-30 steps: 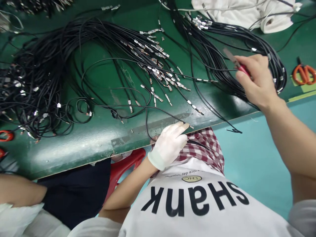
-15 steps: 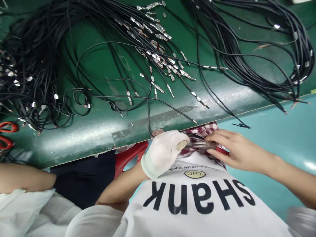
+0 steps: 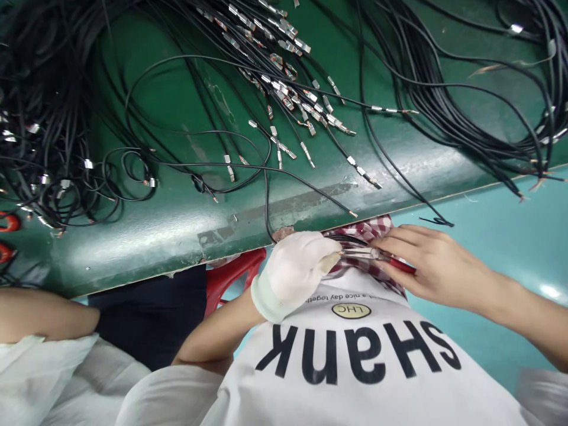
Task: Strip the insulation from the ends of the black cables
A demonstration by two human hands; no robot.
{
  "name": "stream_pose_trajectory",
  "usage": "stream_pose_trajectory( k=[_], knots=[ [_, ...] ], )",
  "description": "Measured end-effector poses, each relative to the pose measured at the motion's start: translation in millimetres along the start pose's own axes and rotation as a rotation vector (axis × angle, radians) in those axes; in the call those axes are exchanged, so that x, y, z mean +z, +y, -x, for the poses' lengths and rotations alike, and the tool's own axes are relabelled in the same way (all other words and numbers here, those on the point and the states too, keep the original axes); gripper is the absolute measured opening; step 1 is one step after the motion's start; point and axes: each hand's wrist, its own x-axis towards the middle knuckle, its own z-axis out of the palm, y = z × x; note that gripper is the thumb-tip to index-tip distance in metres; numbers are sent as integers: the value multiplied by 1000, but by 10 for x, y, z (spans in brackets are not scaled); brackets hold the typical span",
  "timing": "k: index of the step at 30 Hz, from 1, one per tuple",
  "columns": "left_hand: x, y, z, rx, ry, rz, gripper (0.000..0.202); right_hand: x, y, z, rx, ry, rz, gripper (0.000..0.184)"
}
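Note:
My left hand [image 3: 295, 272], in a white glove, is closed just below the edge of the green table [image 3: 177, 225], pinching a black wire [image 3: 266, 201] that runs up onto the table. My bare right hand [image 3: 426, 263] is closed on a red-handled pair of pliers [image 3: 377, 255]. The pliers' metal jaws point left and meet the gloved fingertips over my lap. The wire's end between them is too small to make out.
Black wires with metal terminals [image 3: 293, 100] lie in bundles across the table, thickest at far left [image 3: 39, 118] and top right [image 3: 465, 89]. Red scissor handles [image 3: 6, 236] sit at the left edge. Another person's arm [image 3: 44, 316] is at lower left. A red stool [image 3: 231, 278] stands below the table.
My right hand came down from the wire bundle at the right with the pliers and now meets my left hand at my lap. My left hand dropped slightly below the table edge.

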Motion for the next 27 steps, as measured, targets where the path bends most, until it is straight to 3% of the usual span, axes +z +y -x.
stream_pose_trajectory(
  k=[7, 27],
  knots=[
    [17, -11, 27, 27, 44, -36, 30, -12, -22, -4, -9, 22, 76, 25],
    [-24, 38, 4, 28, 27, -48, 35, -110, -52, -22, -69, 41, 225, 26]
  ],
)
